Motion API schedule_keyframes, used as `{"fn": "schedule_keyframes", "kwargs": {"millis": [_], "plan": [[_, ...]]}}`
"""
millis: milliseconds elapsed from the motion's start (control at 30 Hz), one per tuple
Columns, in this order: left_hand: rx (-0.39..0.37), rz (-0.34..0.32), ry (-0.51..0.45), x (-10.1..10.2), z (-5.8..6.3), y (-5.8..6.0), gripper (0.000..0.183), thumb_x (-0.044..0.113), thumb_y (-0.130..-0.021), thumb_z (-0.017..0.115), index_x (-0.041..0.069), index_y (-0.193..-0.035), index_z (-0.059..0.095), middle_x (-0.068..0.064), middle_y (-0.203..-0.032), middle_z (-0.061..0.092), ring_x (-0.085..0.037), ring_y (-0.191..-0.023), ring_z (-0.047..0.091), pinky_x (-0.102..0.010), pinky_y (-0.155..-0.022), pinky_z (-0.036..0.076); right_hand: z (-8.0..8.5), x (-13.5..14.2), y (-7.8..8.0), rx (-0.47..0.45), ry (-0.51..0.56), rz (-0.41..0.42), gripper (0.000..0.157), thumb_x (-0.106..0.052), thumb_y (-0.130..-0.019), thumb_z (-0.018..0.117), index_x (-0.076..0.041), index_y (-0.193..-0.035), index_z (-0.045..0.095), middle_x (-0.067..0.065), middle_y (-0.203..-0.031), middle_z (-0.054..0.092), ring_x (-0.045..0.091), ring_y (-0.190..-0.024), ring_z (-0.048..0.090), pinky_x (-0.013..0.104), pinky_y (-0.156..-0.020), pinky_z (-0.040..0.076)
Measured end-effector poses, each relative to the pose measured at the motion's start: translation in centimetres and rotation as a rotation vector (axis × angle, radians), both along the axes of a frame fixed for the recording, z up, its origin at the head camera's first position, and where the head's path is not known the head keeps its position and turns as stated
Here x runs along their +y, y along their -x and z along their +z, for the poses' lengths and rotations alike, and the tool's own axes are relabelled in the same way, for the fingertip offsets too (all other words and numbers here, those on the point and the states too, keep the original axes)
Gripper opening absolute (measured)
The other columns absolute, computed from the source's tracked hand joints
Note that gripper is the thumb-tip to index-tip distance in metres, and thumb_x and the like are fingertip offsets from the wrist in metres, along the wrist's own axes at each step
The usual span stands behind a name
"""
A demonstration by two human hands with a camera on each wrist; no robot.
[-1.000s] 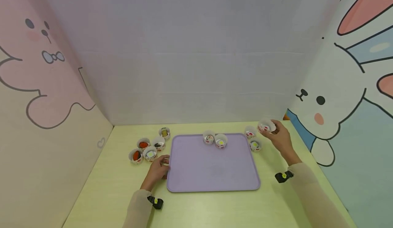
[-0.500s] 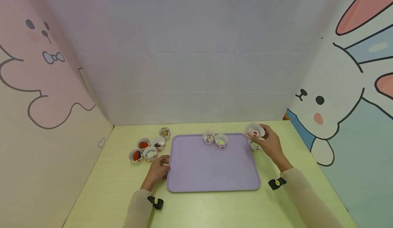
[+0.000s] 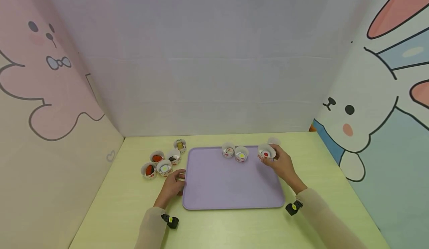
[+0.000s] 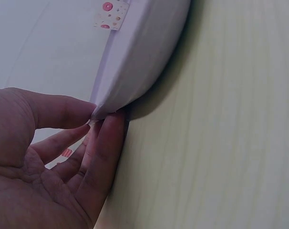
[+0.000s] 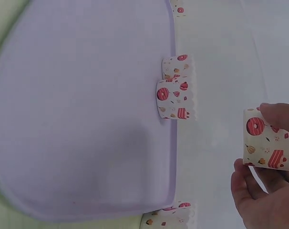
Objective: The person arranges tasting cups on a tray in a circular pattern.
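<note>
My right hand (image 3: 284, 166) holds a paper baking cup (image 3: 266, 152) by its side, above the right rear corner of the lilac tray (image 3: 231, 183). The held cup (image 5: 266, 140) is white with red cake and doughnut prints in the right wrist view; a red and white piece shows inside. Two similar cups stand side by side at the tray's back edge, one cup (image 3: 228, 151) left of the other cup (image 3: 241, 154). My left hand (image 3: 171, 185) pinches the tray's left edge. In the left wrist view the thumb rests on the rim (image 4: 111, 90) with fingers underneath.
Several filled cups (image 3: 164, 168) stand grouped left of the tray on the pale yellow table (image 3: 120, 204). Beyond my right hand another cup (image 3: 274, 141) stands partly hidden. A white sheet (image 3: 214, 73) closes off the back, with cartoon-printed walls (image 3: 365, 137) at both sides.
My right hand has carried the cup leftward and lower, from right of the tray to over its rear right corner. The left hand and tray have stayed put.
</note>
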State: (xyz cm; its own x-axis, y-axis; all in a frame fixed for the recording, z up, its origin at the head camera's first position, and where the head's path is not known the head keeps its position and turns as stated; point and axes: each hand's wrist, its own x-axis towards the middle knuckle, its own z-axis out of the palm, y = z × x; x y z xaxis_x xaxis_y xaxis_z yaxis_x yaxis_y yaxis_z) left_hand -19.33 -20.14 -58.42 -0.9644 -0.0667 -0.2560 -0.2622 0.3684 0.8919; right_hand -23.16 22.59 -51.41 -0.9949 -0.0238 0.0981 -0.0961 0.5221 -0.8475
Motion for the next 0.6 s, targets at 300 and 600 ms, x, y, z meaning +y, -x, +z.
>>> {"fn": "schedule_keyframes", "kwargs": {"millis": [300, 600], "plan": [[0.006, -0.005, -0.002, -0.1, -0.2, 0.1, 0.05, -0.003, -0.084, 0.059, 0.004, -0.134, 0.056, -0.014, -0.11, 0.059, -0.017, -0.076, 0.056, -0.034, -0.051, 0.055, -2.0, -1.3, 0.6, 0.003, -0.103, 0.006, 0.064, -0.015, -0.079, 0.079, -0.002, -0.135, 0.051, 0.022, -0.122, 0.063, 0.033, -0.104, 0.062, 0.039, -0.086, 0.052], [0.002, -0.003, -0.012, -0.1, -0.1, 0.2, 0.05, -0.004, -0.084, 0.059, 0.004, -0.133, 0.056, -0.013, -0.11, 0.059, -0.016, -0.076, 0.056, -0.034, -0.051, 0.055, -3.3, -1.9, 1.2, -0.069, -0.173, 0.033, 0.06, -0.02, -0.081, 0.078, -0.004, -0.132, 0.052, 0.017, -0.121, 0.062, 0.026, -0.098, 0.057, 0.033, -0.079, 0.045]]}}
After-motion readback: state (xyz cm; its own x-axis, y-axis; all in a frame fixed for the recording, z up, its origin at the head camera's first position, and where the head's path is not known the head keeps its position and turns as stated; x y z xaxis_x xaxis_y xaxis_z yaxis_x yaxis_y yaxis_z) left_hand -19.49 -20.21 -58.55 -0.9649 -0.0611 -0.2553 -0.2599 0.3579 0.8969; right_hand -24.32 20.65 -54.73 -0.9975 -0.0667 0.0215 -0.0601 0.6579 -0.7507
